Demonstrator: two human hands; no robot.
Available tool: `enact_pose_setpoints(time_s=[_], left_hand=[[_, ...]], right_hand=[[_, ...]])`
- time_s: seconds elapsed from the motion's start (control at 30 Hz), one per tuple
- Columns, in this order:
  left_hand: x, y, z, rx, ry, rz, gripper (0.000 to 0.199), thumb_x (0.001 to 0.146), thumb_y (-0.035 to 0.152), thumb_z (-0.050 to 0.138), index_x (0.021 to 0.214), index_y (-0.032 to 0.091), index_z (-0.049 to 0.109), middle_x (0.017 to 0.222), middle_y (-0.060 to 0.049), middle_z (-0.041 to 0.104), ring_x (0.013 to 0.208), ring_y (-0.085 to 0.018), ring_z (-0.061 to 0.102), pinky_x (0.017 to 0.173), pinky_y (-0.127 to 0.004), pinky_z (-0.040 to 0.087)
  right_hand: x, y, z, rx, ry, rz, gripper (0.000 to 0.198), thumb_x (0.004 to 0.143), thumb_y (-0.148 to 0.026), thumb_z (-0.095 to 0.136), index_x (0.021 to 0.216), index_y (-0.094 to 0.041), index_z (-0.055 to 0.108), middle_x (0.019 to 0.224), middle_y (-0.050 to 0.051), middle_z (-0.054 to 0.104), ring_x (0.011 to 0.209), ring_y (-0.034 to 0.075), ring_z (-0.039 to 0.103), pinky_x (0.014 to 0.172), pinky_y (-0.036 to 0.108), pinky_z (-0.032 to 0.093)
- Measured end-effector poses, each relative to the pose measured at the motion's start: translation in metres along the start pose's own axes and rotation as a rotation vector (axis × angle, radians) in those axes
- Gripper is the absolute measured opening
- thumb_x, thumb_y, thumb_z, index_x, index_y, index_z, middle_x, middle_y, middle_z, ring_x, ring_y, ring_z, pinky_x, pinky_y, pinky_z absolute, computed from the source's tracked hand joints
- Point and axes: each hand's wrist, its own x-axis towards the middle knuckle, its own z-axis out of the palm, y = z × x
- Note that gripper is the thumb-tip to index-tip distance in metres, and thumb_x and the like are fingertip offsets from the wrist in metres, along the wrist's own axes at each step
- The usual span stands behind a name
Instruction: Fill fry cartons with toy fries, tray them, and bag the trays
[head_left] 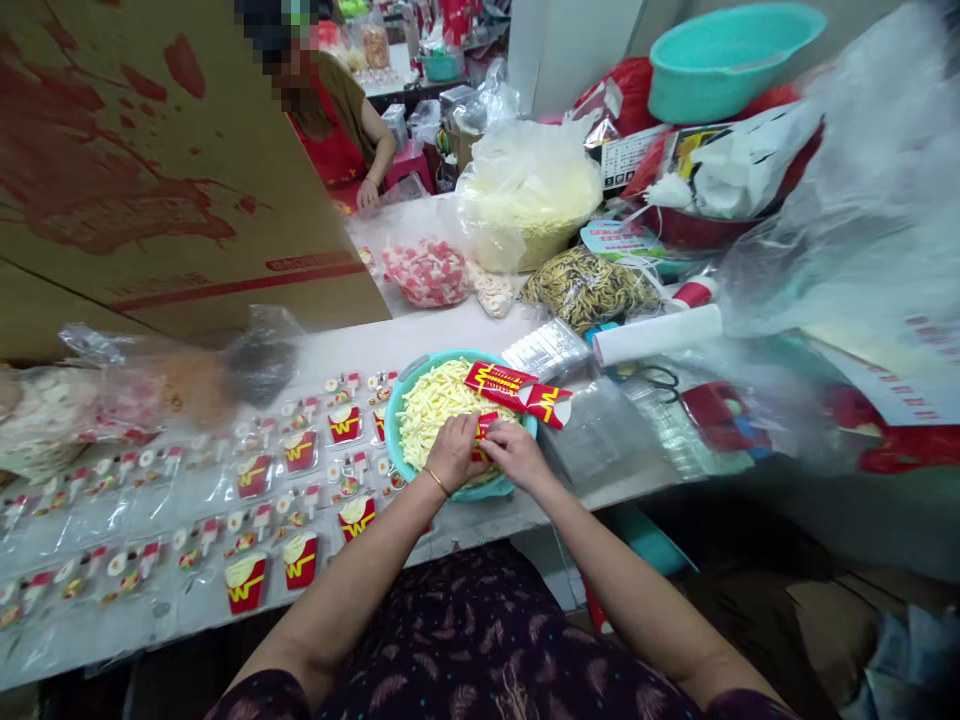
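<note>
A turquoise basin [393,447] full of pale yellow fry-shaped pieces [427,410] stands on the table before me. Over it, both of my hands grip one small red carton [487,420] with yellow marks. My left hand [454,452], a gold bangle at its wrist, has its fingers closed on the carton's left side. From the right, my right hand [517,455] pinches the same carton; the fingers partly hide it. Flat red cartons [517,388] lie across the basin's right rim. To the left, filled red cartons [345,425] sit among rows of small clear packs.
Cardboard boxes [150,180] stand at the back left. Bags of red-and-white pieces [427,272] and yellow pieces [532,200] sit behind the basin. Scissors [660,383] and plastic sleeves [600,430] lie to the right. A person in a red apron [326,140] is across the table.
</note>
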Motion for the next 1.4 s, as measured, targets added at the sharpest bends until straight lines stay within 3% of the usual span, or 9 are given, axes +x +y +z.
enact_pose_setpoints(time_s=[0.17,0.3,0.47,0.6,0.77,0.87,0.97,1.17,1.4], left_hand=[[-0.039,-0.018,0.000,0.012,0.010,-0.059,0.069,0.061,0.031,0.065,0.120,0.014,0.035,0.104,-0.012,0.050,0.097,-0.027,0.048,0.084,-0.042,0.041],[-0.074,-0.055,-0.014,-0.006,0.173,-0.189,0.070,0.064,0.039,0.064,0.122,0.015,0.034,0.107,-0.012,0.049,0.099,-0.026,0.048,0.087,-0.041,0.040],[-0.102,-0.085,-0.029,0.036,0.272,-0.290,0.072,0.064,0.045,0.064,0.122,0.015,0.036,0.107,-0.013,0.051,0.100,-0.028,0.049,0.087,-0.043,0.040],[-0.108,-0.094,-0.029,0.020,0.263,-0.298,0.075,0.063,0.047,0.064,0.124,0.014,0.034,0.110,-0.014,0.050,0.101,-0.028,0.048,0.088,-0.044,0.040],[-0.111,-0.101,-0.032,-0.016,0.245,-0.322,0.075,0.063,0.048,0.065,0.123,0.015,0.035,0.108,-0.013,0.050,0.100,-0.028,0.049,0.088,-0.043,0.041],[-0.114,-0.106,-0.038,-0.037,0.241,-0.333,0.075,0.063,0.050,0.063,0.123,0.015,0.035,0.109,-0.013,0.050,0.101,-0.027,0.049,0.088,-0.042,0.040],[-0.117,-0.113,-0.044,-0.047,0.245,-0.343,0.074,0.064,0.051,0.062,0.124,0.017,0.034,0.108,-0.012,0.051,0.101,-0.027,0.049,0.086,-0.043,0.041],[-0.102,-0.115,-0.038,-0.074,0.238,-0.294,0.074,0.063,0.050,0.063,0.123,0.018,0.035,0.107,-0.012,0.051,0.100,-0.028,0.050,0.086,-0.042,0.041],[-0.069,-0.095,-0.033,-0.128,0.171,-0.171,0.074,0.064,0.047,0.063,0.124,0.017,0.034,0.109,-0.012,0.050,0.101,-0.026,0.049,0.087,-0.040,0.041]], right_hand=[[-0.004,-0.006,0.031,0.083,-0.082,0.013,0.022,0.072,-0.024,0.053,0.051,-0.019,0.056,0.056,-0.001,0.053,0.057,0.014,0.051,0.056,0.025,0.041],[0.025,0.005,-0.002,-0.096,-0.020,0.093,0.025,0.075,-0.029,0.051,0.053,-0.018,0.058,0.060,0.001,0.055,0.060,0.013,0.051,0.057,0.025,0.038],[0.056,0.005,-0.031,-0.632,0.043,0.092,0.021,0.080,-0.027,0.047,0.080,-0.014,0.064,0.083,0.010,0.061,0.078,0.019,0.054,0.070,0.029,0.038],[0.056,-0.016,0.017,-0.737,-0.088,-0.099,0.030,0.084,-0.028,0.041,0.105,-0.013,0.057,0.102,0.014,0.058,0.094,0.023,0.049,0.083,0.034,0.035],[0.072,-0.041,0.106,-0.739,-0.300,-0.078,0.062,0.072,-0.039,0.058,0.127,-0.019,0.038,0.123,0.013,0.046,0.107,0.029,0.040,0.083,0.042,0.036],[0.083,-0.041,0.124,-0.787,-0.379,-0.112,0.041,0.073,-0.026,0.056,0.113,-0.023,0.051,0.115,0.011,0.050,0.104,0.028,0.043,0.080,0.040,0.038],[0.083,-0.030,0.109,-0.682,-0.385,-0.103,0.027,0.074,-0.016,0.051,0.099,-0.020,0.060,0.102,0.010,0.056,0.096,0.023,0.050,0.077,0.034,0.042],[0.067,0.008,0.046,-0.118,-0.219,-0.105,0.035,0.071,-0.022,0.059,0.106,-0.020,0.059,0.106,0.007,0.060,0.098,0.020,0.054,0.087,0.034,0.041],[0.046,0.017,0.021,0.225,-0.124,0.189,0.047,0.062,-0.031,0.066,0.107,-0.019,0.057,0.105,0.006,0.061,0.093,0.020,0.057,0.081,0.035,0.045]])
